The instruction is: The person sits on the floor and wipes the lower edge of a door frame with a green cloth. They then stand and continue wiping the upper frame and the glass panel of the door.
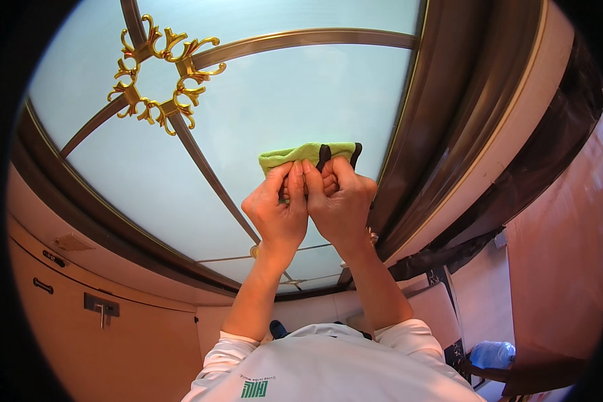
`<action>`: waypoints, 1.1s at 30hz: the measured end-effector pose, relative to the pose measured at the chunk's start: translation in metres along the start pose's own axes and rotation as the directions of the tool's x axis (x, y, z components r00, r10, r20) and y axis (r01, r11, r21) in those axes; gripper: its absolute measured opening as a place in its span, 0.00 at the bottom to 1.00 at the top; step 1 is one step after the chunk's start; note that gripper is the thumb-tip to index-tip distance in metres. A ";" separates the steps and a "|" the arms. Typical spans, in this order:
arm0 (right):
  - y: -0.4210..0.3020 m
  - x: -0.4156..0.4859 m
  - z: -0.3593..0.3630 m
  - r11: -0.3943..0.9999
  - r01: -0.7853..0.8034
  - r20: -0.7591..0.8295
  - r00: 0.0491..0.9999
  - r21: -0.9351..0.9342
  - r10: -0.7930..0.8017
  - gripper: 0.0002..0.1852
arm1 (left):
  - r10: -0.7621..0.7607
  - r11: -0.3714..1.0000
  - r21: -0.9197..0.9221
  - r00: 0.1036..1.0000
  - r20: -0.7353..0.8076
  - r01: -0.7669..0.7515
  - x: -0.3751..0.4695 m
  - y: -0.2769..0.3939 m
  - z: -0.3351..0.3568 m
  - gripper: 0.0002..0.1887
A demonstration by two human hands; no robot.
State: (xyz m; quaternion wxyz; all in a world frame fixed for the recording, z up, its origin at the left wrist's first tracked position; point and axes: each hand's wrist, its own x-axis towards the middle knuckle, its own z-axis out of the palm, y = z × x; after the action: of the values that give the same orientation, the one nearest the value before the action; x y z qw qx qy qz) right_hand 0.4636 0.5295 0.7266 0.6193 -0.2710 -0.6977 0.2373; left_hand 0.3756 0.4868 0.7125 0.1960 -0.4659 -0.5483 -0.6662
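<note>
A green cloth with dark edging [286, 157] is pinched between both hands in front of a frosted glass door panel [301, 100]. My left hand [284, 201] grips it on the left, thumb and fingers closed. Beside it, touching at the thumbs, my right hand [339, 196] grips the same cloth near its dark edging. The cloth lies close to the glass; whether it touches cannot be told. Gold scrollwork [181, 100] joins the brown bars of the glass at the upper left.
A brown door frame [432, 110] runs down the right side. At the lower left is another door with a metal lever handle [102, 314]. A large blue plastic water bottle [492, 354] stands low on the right, near hanging pinkish sheeting [558, 281].
</note>
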 end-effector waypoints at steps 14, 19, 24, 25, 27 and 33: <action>0.110 -0.147 0.011 0.917 -0.373 0.314 0.861 -0.141 0.399 0.17 | -0.205 0.962 0.223 0.957 0.208 0.157 -0.122 -0.061 -0.019 0.04; 0.069 -0.093 0.017 0.935 -0.288 0.193 0.949 0.209 0.249 0.14 | -0.022 0.975 0.222 0.996 0.088 0.002 -0.060 -0.033 -0.018 0.05; 0.015 -0.033 0.028 0.897 -0.294 0.193 0.951 0.330 0.241 0.18 | 0.109 0.968 0.235 0.992 -0.069 -0.090 0.010 -0.010 -0.021 0.08; 0.009 -0.029 0.033 0.901 -0.282 0.181 0.955 0.330 0.233 0.18 | 0.102 0.970 0.231 0.991 -0.089 -0.079 0.013 -0.010 -0.023 0.08; 0.003 -0.033 0.043 0.924 -0.258 0.175 0.961 0.283 0.215 0.17 | 0.100 0.967 0.245 0.985 -0.141 -0.063 0.008 -0.019 -0.028 0.07; 0.019 -0.088 0.068 0.960 -0.249 0.311 0.929 0.131 0.199 0.19 | -0.005 0.952 0.294 0.968 -0.249 0.080 -0.049 -0.056 -0.055 0.04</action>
State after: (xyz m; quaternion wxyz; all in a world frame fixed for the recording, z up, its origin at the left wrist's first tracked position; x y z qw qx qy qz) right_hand 0.4056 0.4853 0.6412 0.4979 -0.2574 -0.7239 0.4023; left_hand 0.3339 0.4421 0.6423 0.3167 -0.3324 -0.6252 -0.6312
